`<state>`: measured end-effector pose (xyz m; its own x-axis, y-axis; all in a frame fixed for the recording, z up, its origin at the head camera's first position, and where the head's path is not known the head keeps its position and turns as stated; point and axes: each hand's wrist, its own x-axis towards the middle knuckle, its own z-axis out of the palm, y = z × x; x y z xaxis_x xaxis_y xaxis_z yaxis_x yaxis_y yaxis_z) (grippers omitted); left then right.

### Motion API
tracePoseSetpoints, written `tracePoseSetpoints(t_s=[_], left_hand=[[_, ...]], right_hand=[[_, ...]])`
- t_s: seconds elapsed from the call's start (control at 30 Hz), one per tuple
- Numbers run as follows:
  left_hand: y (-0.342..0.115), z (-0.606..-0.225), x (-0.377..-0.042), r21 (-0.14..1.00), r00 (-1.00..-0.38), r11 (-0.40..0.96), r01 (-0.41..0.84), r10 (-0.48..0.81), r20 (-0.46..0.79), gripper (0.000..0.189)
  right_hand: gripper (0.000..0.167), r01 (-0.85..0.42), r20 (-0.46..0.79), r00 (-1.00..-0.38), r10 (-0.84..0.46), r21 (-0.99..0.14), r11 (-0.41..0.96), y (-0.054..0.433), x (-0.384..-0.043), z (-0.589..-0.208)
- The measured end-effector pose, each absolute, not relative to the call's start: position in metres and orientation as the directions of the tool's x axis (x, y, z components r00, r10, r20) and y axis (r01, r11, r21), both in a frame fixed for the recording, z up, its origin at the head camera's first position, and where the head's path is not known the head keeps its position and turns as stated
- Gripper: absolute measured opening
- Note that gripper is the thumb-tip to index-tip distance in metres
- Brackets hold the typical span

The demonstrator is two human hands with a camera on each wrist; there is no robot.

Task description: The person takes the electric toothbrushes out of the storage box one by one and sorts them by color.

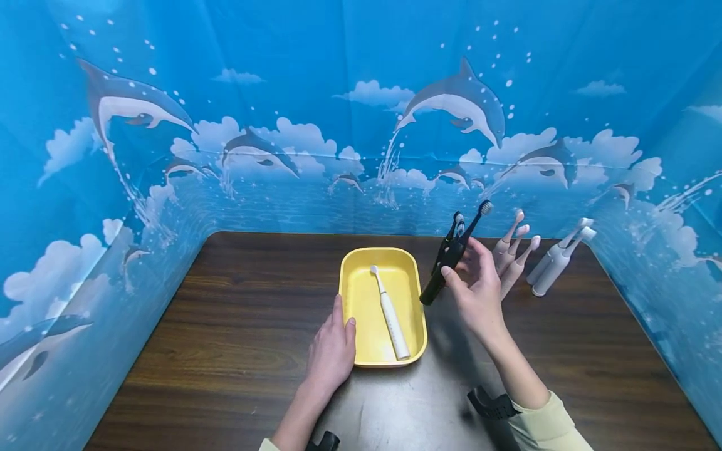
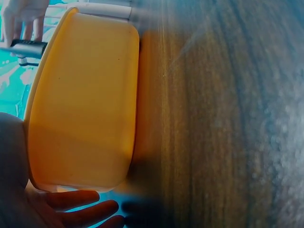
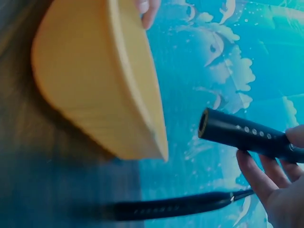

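My right hand point(image 1: 478, 291) holds a black electric toothbrush point(image 1: 435, 287) by its handle, tilted with the brush head up, beside the right rim of a yellow tray point(image 1: 418, 316). In the right wrist view, the fingers and thumb are around this black handle point(image 3: 242, 133). A white electric toothbrush point(image 1: 392, 319) lies lengthwise in the tray. At the tray's left side rests my left hand point(image 1: 333, 351), thumb at the rim. Its fingers point(image 2: 90, 216) stretch out straight in the left wrist view, near the tray wall point(image 2: 90, 104).
Behind my right hand stands another black toothbrush point(image 3: 175, 206), partly hidden. Several pink toothbrushes point(image 1: 512, 277) stand farther right, then two grey ones point(image 1: 551, 269). A blue dolphin-printed sheet point(image 1: 293, 188) surrounds the brown wooden table point(image 1: 242, 313) at the back and sides.
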<state>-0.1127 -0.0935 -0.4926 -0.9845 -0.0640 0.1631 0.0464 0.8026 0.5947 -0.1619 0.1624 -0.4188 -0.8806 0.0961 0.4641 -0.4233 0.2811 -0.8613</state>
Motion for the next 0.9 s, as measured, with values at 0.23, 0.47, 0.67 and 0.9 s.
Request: tracePoseSetpoints(t_s=[0.23, 0.47, 0.67, 0.9], left_hand=[[-0.094, -0.490, -0.113, 0.590, -0.986, 0.807, 0.036, -0.067, 0.152, 0.057], [-0.094, -0.490, -0.113, 0.589, -0.990, 0.808, 0.018, -0.069, 0.125, 0.057], [-0.093, -0.490, -0.113, 0.596, -0.989, 0.803, 0.017, -0.073, 0.127, 0.057], [-0.093, -0.490, -0.113, 0.599, -0.989, 0.800, 0.019, -0.071, 0.126, 0.058]], right_hand=[[0.059, -0.444, 0.563, -0.796, 0.222, -0.792, 0.419, 0.178, -0.160, -0.439], [0.057, -0.470, 0.631, -0.731, 0.258, -0.741, 0.480, 0.186, -0.177, -0.473], [0.057, -0.464, 0.665, -0.710, 0.233, -0.690, 0.555, 0.184, -0.186, -0.492], [0.055, -0.432, 0.631, -0.743, 0.221, -0.705, 0.562, 0.178, -0.190, -0.503]])
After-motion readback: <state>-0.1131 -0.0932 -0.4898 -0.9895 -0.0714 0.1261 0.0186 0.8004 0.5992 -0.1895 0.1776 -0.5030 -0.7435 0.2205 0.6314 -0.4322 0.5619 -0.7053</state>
